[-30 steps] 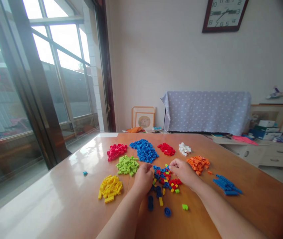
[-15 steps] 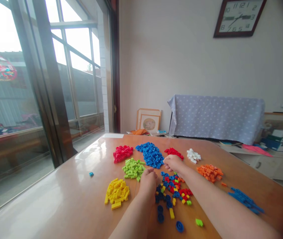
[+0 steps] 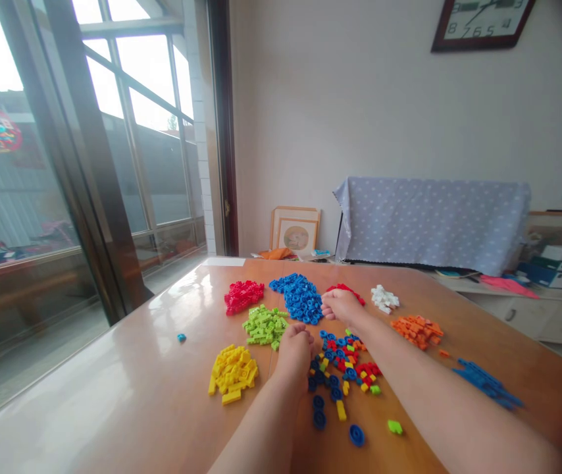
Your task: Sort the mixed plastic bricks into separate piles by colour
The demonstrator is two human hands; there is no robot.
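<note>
Right hand (image 3: pixel 343 307): a second ago at the far right edge of the mixed pile (image 3: pixel 339 359); now displaced away from me across the counter (image 3: pixel 137 378), fingers at the right edge of the blue pile (image 3: pixel 301 299). Red pile (image 3: pixel 355 290), previously in full view, now partly hidden behind that hand.

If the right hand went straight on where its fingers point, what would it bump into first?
Most likely the pile of blue pieces, just past the fingertips of the right hand. They may already touch; I can't tell the depth there.
</note>
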